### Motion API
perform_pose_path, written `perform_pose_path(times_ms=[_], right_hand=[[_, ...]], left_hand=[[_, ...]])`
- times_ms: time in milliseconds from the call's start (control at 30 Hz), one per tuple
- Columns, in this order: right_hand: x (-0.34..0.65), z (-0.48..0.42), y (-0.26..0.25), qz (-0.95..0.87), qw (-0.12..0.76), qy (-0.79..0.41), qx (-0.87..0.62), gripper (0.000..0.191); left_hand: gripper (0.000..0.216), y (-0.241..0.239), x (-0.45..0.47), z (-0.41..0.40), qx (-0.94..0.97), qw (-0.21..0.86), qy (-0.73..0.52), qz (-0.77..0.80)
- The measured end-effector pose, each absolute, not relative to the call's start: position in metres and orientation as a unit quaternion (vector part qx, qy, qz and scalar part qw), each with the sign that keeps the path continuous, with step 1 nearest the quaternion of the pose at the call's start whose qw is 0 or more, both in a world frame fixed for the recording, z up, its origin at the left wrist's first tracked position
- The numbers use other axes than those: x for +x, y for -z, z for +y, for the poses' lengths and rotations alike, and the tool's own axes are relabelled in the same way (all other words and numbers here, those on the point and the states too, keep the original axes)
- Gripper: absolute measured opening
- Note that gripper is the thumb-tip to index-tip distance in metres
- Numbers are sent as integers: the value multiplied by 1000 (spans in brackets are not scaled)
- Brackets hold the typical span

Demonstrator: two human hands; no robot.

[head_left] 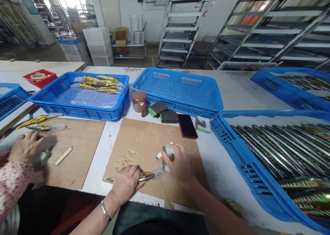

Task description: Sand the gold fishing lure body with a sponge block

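Note:
My left hand (126,181) is closed over a gold and silver fishing lure (146,175), pressing it against a cardboard sheet (152,135). The lure's see-through lip (156,173) points right. In my right hand (180,163) is a grey sanding block (167,157), gripped between thumb and fingers, with its lower edge close by the lip; whether they touch I cannot tell. Behind the block lies a flat wooden stick (159,155) with a teal end, partly covered by my fingers. Pale crumbs (129,157) are scattered on the cardboard left of centre.
Beyond the cardboard stand a brown mug (139,102), dark sanding sponges (168,116), a phone (187,126) and a blue basket (177,87). Another blue tray (77,108) holds gold lures. At right, a blue crate (244,169) contains rows of lures. A co-worker's hand (24,147) is at left.

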State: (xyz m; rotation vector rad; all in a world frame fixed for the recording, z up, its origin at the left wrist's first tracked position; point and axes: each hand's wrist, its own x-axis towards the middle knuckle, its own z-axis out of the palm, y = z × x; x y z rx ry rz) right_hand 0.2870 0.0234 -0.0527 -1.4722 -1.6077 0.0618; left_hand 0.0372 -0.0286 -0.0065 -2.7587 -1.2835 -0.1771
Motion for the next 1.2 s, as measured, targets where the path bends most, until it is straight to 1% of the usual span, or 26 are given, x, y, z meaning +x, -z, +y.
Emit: perform_pose_path(times_ms=[67, 200, 267, 367, 467, 633, 700, 867, 933, 1067, 1200], right_hand=[[280, 23, 50, -648, 462, -23, -604, 33], [245, 19, 31, -686, 460, -83, -557, 33], [248, 18, 32, -694, 461, -99, -544, 32], [280, 20, 48, -676, 459, -74, -571, 30], [294, 22, 57, -654, 458, -41, -601, 33], [256, 19, 37, -704, 443, -93, -547, 31], [260, 18, 36, -710, 442, -105, -539, 30], [298, 20, 55, -681, 448, -66, -575, 30], [292, 18, 53, -680, 449, -61, -577, 30], [269, 16, 43, -710, 441, -97, -540, 30], [293, 21, 53, -699, 444, -73, -555, 29]], left_hand=[[22, 5, 38, -29, -903, 42, 49, -425], [23, 5, 38, -28, -903, 51, 50, -424], [24, 6, 38, -28, -903, 56, 56, -422], [20, 5, 38, -28, -903, 51, 53, -422], [19, 3, 40, -29, -902, 48, 51, -425], [23, 5, 39, -27, -903, 58, 80, -418], [23, 7, 37, -27, -904, 58, 82, -415], [24, 10, 36, -27, -906, 60, 74, -413], [25, 10, 37, -28, -905, 60, 75, -415], [26, 10, 37, -28, -905, 65, 75, -415], [27, 11, 36, -28, -907, 68, 77, -409]])
